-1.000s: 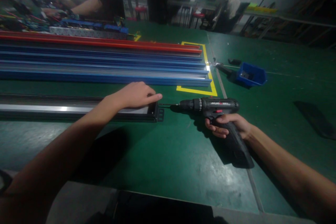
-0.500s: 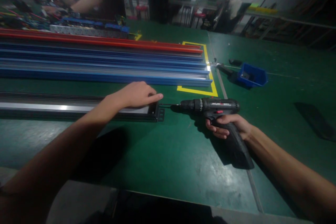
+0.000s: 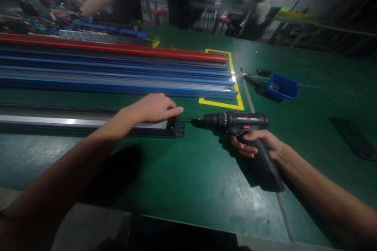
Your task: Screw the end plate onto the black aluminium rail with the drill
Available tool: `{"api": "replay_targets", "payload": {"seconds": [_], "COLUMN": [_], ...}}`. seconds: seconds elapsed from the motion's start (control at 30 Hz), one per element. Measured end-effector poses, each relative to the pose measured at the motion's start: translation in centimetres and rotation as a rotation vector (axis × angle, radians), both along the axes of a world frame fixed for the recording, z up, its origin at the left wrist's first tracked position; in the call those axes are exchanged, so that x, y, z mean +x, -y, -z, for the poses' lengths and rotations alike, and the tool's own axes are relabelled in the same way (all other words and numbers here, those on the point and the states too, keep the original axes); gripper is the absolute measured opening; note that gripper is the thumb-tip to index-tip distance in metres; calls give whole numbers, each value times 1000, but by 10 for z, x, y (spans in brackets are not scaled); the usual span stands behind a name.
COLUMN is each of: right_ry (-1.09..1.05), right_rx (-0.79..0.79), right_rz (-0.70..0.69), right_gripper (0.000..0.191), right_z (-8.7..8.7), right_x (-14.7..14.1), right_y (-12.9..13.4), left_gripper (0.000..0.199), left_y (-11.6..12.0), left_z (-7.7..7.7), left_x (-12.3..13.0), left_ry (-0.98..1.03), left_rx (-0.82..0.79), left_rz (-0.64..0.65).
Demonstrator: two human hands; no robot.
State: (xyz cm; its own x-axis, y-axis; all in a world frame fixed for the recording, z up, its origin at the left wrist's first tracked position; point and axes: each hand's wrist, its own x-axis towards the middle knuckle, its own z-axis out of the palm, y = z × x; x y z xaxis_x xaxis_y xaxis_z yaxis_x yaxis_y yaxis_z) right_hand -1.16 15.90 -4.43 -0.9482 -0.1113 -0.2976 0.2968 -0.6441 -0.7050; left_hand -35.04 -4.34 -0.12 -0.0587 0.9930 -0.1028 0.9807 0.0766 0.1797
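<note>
Gripped the black drill in the right hand, inward of the table's near edge, and laid the left hand, of indiscernible grip, over the black rail at the bit.

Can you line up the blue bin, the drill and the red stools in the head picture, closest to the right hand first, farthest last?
1. Drill: held in the right hand.
2. Blue bin: on the table, ahead of that hand.
3. Red stools: in the background, beyond the table.
</note>
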Motion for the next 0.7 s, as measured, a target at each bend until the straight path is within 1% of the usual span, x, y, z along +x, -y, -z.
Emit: {"api": "replay_targets", "payload": {"seconds": [0.47, 0.7], "right_ry": [38, 7], "right_rx": [1, 2], "right_rz": [13, 4], "right_gripper": [19, 20], "right_z": [3, 2], "right_x": [3, 1], "right_y": [-3, -1], "left_gripper": [67, 67], "left_y": [1, 1], "left_z": [-2, -2], "left_x": [2, 1], "left_ry": [14, 24], "left_rx": [-4, -4], "left_rz": [2, -1]}}
